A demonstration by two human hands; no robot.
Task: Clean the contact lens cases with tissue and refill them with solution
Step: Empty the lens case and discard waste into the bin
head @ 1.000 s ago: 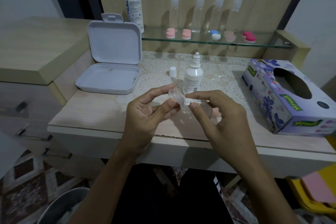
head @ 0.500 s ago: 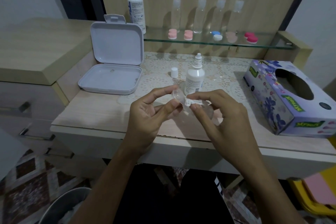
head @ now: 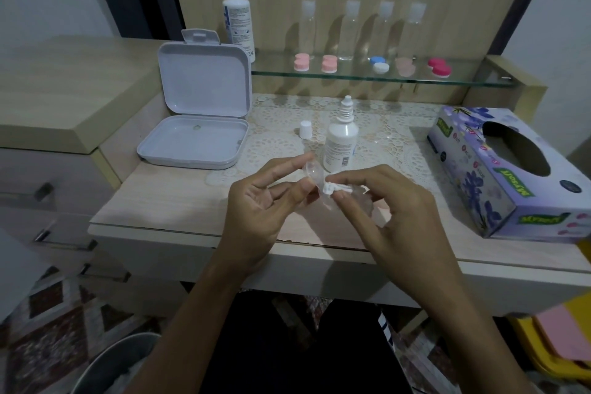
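a: lens case (head: 312, 173) — where do you have it?

b: clear and small, it sits up in your left hand (head: 268, 201), pinched between thumb above and fingertips below, over the front part of the table (head: 166, 201). its open side faces your right hand (head: 383, 201).

a: and your right hand?

b: your thumb and forefinger pinch a little twisted wad of tissue (head: 331, 188), and its tip touches the case's rim. your other right fingers are loosely curled below.

a: what stands near you?

b: just behind the case stands the small solution bottle (head: 340, 144), upright with its cap off; the white cap (head: 305, 129) stands on the lace mat (head: 377, 134) just left of it. further left lies a white hinged box (head: 195, 137), its lid standing open. the tissue box (head: 499, 169) is on the table to your right, well apart from your hands.

a: and on the glass shelf (head: 351, 77)?

b: a tall white bottle (head: 237, 19) at the left end, four clear bottles (head: 350, 32) in a row against the back wall, and in front of them a row of coloured lens cases (head: 380, 64): pink, blue and white, pale, deep pink.
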